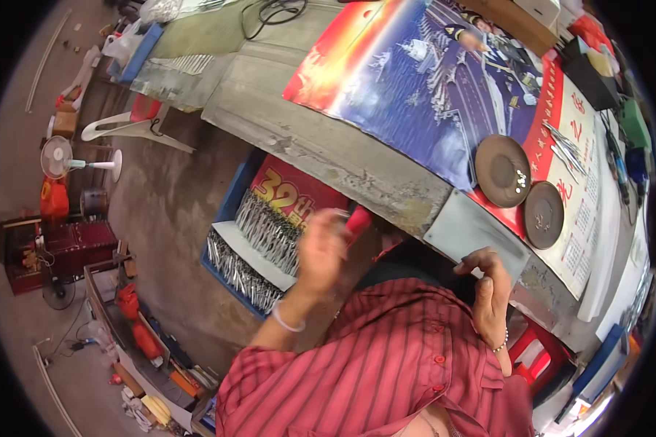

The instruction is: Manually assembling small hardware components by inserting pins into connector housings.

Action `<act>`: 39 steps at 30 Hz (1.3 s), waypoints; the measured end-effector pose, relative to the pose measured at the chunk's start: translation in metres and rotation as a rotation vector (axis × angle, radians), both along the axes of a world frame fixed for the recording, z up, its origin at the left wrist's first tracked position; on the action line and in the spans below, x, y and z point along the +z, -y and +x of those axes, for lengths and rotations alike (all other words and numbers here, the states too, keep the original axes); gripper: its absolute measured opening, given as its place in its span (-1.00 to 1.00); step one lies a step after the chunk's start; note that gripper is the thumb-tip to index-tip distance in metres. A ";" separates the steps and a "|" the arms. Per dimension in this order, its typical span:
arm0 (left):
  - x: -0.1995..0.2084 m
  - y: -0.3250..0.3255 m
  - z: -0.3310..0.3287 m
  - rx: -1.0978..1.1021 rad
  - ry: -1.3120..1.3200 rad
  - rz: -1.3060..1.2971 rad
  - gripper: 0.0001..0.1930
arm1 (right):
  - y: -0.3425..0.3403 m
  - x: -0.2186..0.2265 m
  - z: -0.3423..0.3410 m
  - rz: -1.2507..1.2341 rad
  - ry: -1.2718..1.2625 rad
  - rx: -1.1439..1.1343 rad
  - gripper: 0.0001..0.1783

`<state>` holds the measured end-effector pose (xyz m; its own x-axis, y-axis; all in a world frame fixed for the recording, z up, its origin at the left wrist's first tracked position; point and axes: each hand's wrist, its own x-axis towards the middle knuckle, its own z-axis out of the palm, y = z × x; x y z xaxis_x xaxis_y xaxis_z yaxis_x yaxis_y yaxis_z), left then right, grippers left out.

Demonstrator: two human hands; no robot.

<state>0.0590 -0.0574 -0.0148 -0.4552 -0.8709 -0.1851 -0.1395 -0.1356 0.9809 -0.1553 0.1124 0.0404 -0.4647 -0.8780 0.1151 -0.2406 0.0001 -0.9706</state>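
Many thin, shiny silver metal sticks lie just left of the blurry left hand. The curled right hand is farther off. Neither hand's grip is clear.

Your worn grey worktable sweeps from eleven to four o'clock around mid-view. At eleven, you have an olive-green sheet spread on it; at one, a large glossy poster. On that, towards three, sit a round brown dish and a smaller dish. Your pale grey plate lies at three, along the near edge.
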 end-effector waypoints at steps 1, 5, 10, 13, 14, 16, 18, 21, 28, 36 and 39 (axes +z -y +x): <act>-0.022 0.028 0.030 0.070 0.129 -0.247 -0.78 | 0.001 -0.002 0.000 0.046 -0.070 0.005 -0.46; -0.077 0.111 0.157 0.129 0.701 -0.711 -0.83 | 0.011 -0.004 0.007 0.086 -0.139 0.098 -0.53; -0.084 0.133 0.184 -0.017 0.852 -0.654 -0.84 | 0.012 0.005 0.002 0.100 -0.189 0.162 -0.58; -0.063 0.138 0.159 0.123 0.882 -0.768 -0.82 | -0.010 0.007 -0.015 0.136 -0.207 0.087 -0.57; -0.055 0.146 0.150 0.104 0.816 -0.817 -0.81 | -0.020 0.010 -0.023 0.114 -0.248 0.052 -0.68; 0.006 0.132 0.084 0.083 0.738 -0.759 -0.82 | -0.040 0.004 -0.036 0.145 -0.234 -0.040 -0.83; 0.055 0.114 0.019 0.025 0.455 -0.596 -0.84 | -0.056 -0.006 -0.045 0.150 -0.266 -0.162 -0.90; 0.099 0.083 -0.098 -0.393 0.251 -0.730 -0.82 | -0.088 -0.031 -0.058 0.119 -0.340 -0.378 -0.89; 0.046 -0.015 -0.382 -1.048 -0.162 -1.028 -0.79 | -0.144 -0.059 -0.069 0.079 -0.477 -0.777 -0.91; -0.007 -0.037 -0.456 -1.116 0.095 -1.406 -0.84 | -0.133 -0.061 -0.076 0.031 -0.654 -0.751 -0.78; 0.015 -0.017 -0.433 -1.074 0.027 -1.105 -0.86 | -0.134 -0.058 -0.079 0.056 -0.676 -0.696 -0.80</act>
